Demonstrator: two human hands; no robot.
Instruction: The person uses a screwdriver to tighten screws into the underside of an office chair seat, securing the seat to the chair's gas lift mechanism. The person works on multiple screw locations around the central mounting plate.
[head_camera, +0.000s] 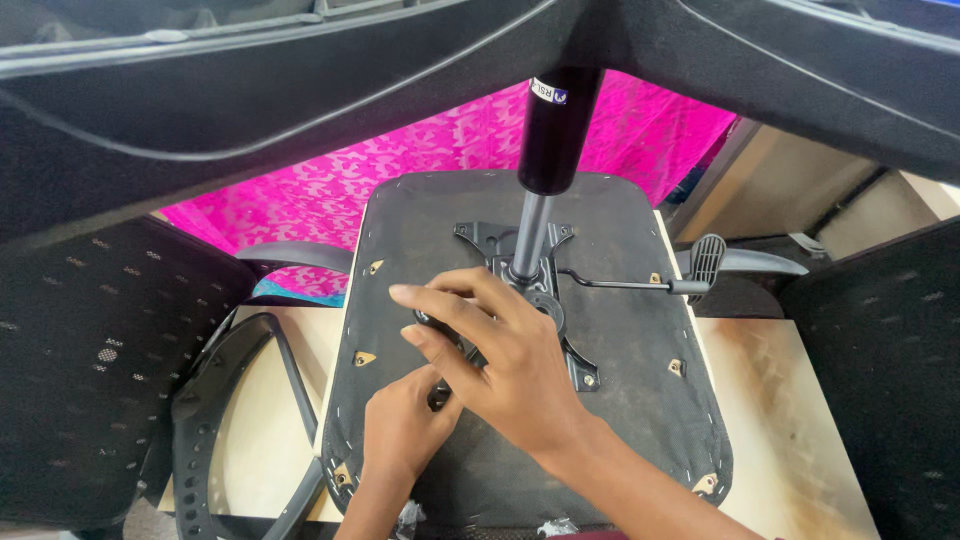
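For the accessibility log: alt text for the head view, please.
Two bare hands, right hand over left hand, work at the metal mechanism plate on an upturned chair seat; a gas-lift cylinder stands up from it, pink cloth behind.

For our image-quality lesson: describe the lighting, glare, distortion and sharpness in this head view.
Head view: even daylight, no harsh shadows; faint sheen on the gas cylinder; wide-angle bending of the dark frame along the top; both hands, right hand and left hand, sharp.

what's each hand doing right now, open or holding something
Left hand: closed, fingers tucked under the right hand at the metal mechanism plate; what it grips cannot be told.
Right hand: open, fingers spread over the plate, holding nothing visible.
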